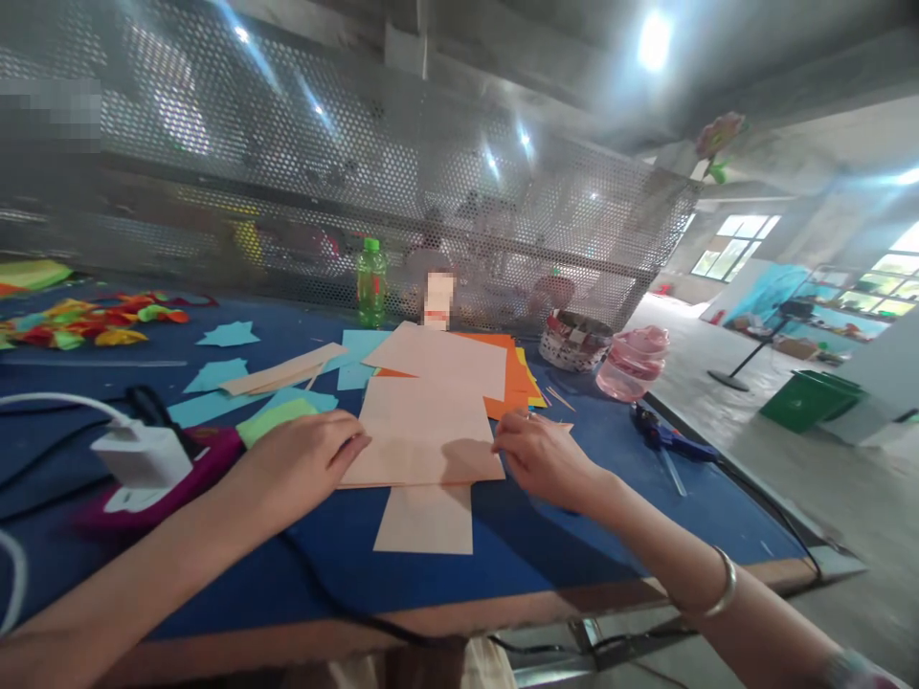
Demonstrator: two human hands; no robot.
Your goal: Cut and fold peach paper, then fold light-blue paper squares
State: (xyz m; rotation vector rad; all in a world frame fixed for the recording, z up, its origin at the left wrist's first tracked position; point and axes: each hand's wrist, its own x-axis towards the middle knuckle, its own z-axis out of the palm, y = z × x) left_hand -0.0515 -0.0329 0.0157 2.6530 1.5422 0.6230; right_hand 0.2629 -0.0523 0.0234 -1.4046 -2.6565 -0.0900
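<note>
A stack of pale peach paper sheets (423,431) lies in front of me on the blue tabletop. My left hand (312,450) is at its left edge, thumb and fingers closed on the paper. At the right edge my right hand (542,455) pinches the paper too, with a ring on one finger. A smaller peach strip (425,522) sticks out from beneath the near edge. Another peach sheet (452,359) lies askew at the far side, over orange paper (506,373) and light blue paper (363,349).
Left are a white charger (144,455) in a purple power strip (222,450), blue paper scraps (230,333) and colourful pieces (93,321). A green bottle (371,287) stands behind. Right are a basket (572,340), a pink container (632,364) and a blue glue gun (671,438) with its cord.
</note>
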